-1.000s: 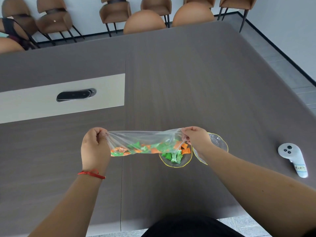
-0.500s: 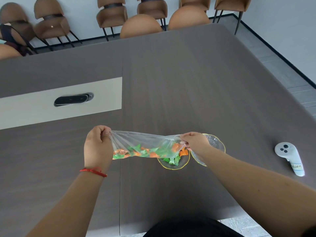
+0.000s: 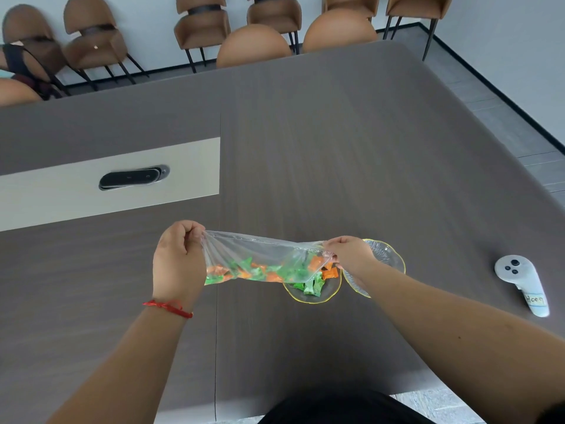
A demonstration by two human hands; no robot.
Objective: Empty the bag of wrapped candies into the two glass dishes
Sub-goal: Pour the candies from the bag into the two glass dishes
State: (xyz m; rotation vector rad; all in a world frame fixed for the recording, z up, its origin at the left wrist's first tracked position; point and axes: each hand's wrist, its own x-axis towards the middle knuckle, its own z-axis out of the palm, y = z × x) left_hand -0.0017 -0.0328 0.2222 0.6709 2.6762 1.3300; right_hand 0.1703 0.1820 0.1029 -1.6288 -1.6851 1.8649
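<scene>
The grey bench has much free surface on the far side and on the left, and its right edge runs diagonally toward the near right, with the floor beyond it. Its near edge lies just in front of the person's body. A white controller lies near the right edge, well apart from the dishes. A black device sits in a pale panel on the far left.

The left hand is closed as a fist and pinches the left end of the clear plastic bag. The right hand pinches the right end with its fingers pressed together. The bag is stretched between both hands, held above the bench, with its right end over the left glass dish.

Inside the bag, green and orange wrapped candies lie along the lower side. The left dish, with a yellow rim, contains some green and orange candies. The right glass dish is just beside it and partly hidden under the right hand and wrist; the visible part shows no candy. A red string is around the left wrist.
</scene>
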